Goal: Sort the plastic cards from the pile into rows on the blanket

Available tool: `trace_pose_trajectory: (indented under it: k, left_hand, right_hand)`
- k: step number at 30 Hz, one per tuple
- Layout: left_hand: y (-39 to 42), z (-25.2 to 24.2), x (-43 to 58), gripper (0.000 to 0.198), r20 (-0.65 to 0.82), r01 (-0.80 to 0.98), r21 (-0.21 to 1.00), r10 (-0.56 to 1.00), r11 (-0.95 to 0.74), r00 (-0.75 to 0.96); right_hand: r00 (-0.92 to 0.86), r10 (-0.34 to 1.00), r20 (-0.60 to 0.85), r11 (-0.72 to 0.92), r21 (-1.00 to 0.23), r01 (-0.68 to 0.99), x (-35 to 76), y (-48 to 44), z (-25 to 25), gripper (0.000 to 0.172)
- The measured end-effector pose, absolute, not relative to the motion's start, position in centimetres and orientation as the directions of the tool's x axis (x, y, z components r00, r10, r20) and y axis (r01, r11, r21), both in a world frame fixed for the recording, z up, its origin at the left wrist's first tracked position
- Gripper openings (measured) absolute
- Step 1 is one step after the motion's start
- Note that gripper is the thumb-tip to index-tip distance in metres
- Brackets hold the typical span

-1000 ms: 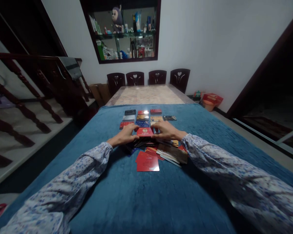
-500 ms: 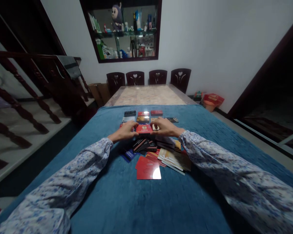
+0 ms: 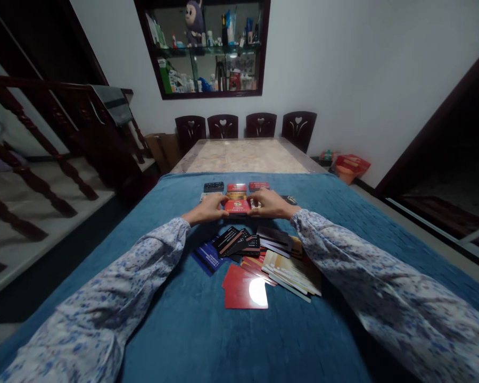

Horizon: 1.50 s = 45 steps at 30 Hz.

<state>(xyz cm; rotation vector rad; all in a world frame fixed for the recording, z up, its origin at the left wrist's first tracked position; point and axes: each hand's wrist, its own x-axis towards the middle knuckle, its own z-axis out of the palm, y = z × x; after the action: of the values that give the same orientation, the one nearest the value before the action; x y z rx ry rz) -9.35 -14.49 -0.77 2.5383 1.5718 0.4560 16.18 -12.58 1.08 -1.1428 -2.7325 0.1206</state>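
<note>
Between my two hands is a stack of red cards (image 3: 237, 207), its top card printed with a pale emblem. My left hand (image 3: 210, 208) pinches its left side, thumb and fingers curled. On the opposite side my right hand (image 3: 269, 205) grips the same stack. Behind it stand neat card stacks: a black one (image 3: 214, 187), a red one (image 3: 237, 188), another red one (image 3: 259, 186) and a gold one (image 3: 235, 196). Closer to me lie loose cards: black cards (image 3: 237, 242), blue cards (image 3: 207, 257), red cards (image 3: 243, 290) and cream-gold cards (image 3: 291, 271).
A blue cloth (image 3: 175, 330) covers the near part of the table, and the marble tabletop (image 3: 239, 154) shows beyond. Dark chairs (image 3: 261, 125) line the far end. A stair railing (image 3: 43, 143) is on the left, a red bag (image 3: 353, 165) on the floor at right.
Both hands have moved forward slightly with the red stack, away from the loose cards, which show more fully now. The camera view has shifted a little.
</note>
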Motion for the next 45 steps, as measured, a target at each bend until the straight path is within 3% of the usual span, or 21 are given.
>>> trace_pose_trajectory:
  k: [5,25,45]
  left_hand:
    - [-13.7,-0.5,-9.2,0.039,0.196,0.870,0.231,0.897,-0.435,0.397]
    - [-9.3,1.0,-8.6,0.054,0.100,0.933,0.145,0.943,-0.329,0.317]
    - [-4.6,0.7,-8.3,0.042,0.072,0.957,0.131,0.965,-0.259,0.251]
  right_hand:
    - [-0.690,0.714,0.123,0.701,-0.129,0.702,16.0,-11.4,1.1,0.043]
    - [-0.640,0.766,0.057,0.642,-0.070,0.763,15.2,-6.7,2.0,0.045]
    - [-0.579,0.815,0.025,0.580,0.003,0.815,13.5,-2.0,2.0,0.046]
